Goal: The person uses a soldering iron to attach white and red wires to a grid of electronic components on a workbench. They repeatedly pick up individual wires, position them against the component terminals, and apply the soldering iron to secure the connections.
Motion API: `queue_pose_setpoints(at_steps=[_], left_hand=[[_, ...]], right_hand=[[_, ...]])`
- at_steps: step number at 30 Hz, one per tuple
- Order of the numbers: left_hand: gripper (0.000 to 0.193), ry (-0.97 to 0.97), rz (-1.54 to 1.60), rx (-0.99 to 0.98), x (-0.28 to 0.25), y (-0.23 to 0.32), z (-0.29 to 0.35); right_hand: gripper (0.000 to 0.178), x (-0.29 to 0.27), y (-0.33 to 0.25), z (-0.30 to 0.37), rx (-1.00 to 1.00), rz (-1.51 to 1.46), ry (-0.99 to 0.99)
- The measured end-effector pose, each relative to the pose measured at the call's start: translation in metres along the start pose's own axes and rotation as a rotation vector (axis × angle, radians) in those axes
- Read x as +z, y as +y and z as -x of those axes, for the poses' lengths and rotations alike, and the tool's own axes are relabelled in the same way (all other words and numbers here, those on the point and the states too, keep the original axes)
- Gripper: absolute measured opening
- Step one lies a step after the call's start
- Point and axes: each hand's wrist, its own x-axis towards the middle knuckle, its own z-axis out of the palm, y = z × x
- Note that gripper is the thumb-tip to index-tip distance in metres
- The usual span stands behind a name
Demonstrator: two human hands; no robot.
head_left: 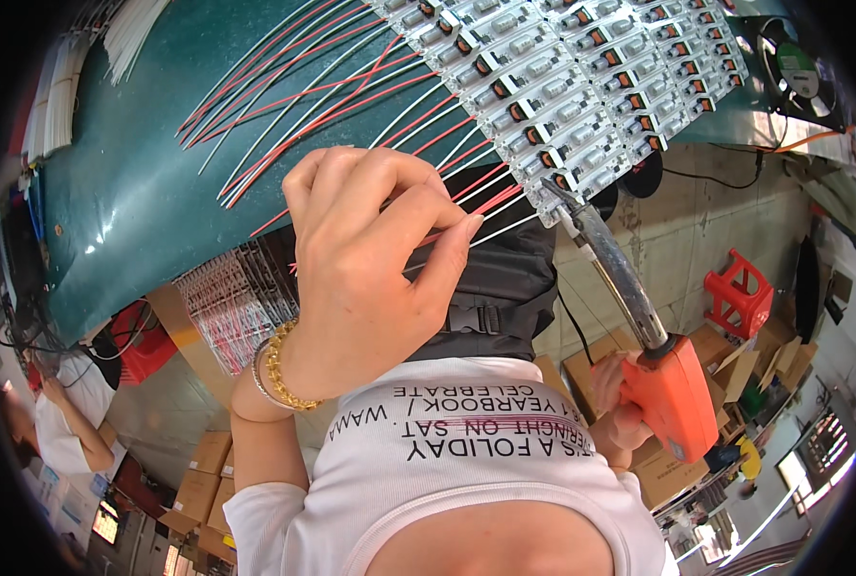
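Note:
My left hand (365, 245) is closed in a pinch round several thin red wires (495, 200) beside the lower corner of a panel of small circuit boards (581, 106). A white wire (505, 230) runs just below the fingertips to the same corner. My right hand (622, 398) grips the orange handle of a soldering gun (629, 278). Its tip meets the panel's lower corner, close to where the wires end; whether it touches a joint I cannot tell. More red and white wires (322, 115) fan out leftward from the panel's edge over the green table mat (130, 206).
A small black fan (800, 72) stands beyond the panel at right. Bundles of white wire (53, 106) lie at the far left. Below the table edge are stacked boards (236, 298), a red stool (738, 293) and cardboard boxes (202, 475). Another person (72, 413) sits at left.

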Motion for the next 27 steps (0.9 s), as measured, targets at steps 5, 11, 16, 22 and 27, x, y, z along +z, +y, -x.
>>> queue_pose_setpoints(at_steps=[5, 11, 16, 22, 27], left_hand=[[0.014, 0.002, 0.005, -0.015, -0.001, -0.001, 0.0], [0.013, -0.006, 0.019, -0.037, -0.001, 0.007, 0.003], [0.013, -0.009, -0.014, -0.016, 0.006, 0.009, 0.008], [0.013, 0.008, -0.036, -0.012, 0.008, 0.009, 0.009], [0.014, 0.014, -0.047, -0.006, 0.009, 0.01, 0.009]], right_hand=[[0.083, -0.016, 0.022, 0.019, -0.024, 0.124, -0.085], [0.063, -0.011, 0.007, 0.022, 0.136, 0.088, 0.054], [0.036, -0.006, -0.031, 0.011, 0.387, 0.217, 0.057], [0.06, -0.007, 0.017, 0.021, 0.079, 0.001, -0.014], [0.06, -0.003, 0.017, 0.032, 0.255, 0.518, 0.102]])
